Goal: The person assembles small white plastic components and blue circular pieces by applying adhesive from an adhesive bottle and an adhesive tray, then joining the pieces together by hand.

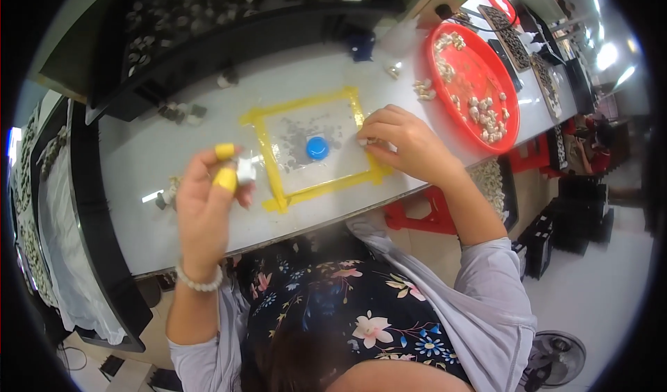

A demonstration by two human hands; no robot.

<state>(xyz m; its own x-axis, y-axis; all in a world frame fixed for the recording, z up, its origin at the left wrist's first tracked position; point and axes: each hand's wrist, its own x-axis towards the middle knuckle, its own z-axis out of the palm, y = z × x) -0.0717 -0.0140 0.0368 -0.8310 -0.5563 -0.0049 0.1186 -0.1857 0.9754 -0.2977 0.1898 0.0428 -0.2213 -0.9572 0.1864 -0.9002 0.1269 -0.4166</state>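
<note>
My left hand (203, 201), with yellow covers on two fingertips, is closed on a small white piece (245, 170) whose kind I cannot make out. It is held just above the table, left of a rectangle of yellow tape (269, 159). At the rectangle's right edge, my right hand (410, 142) pinches a small pale piece (366, 141), mostly hidden by the fingers. Between the hands, a round blue cap (317, 148) sits inside the tape, on a patch marked with dark grey smudges.
A round red tray (439, 83) with many small cream-coloured pieces stands at the right. Loose pieces (424, 90) lie beside it. Small dark and white clusters (182, 113) sit at the table's left. A black tray (229, 41) full of pieces rises behind. Below the table is a red stool (424, 215).
</note>
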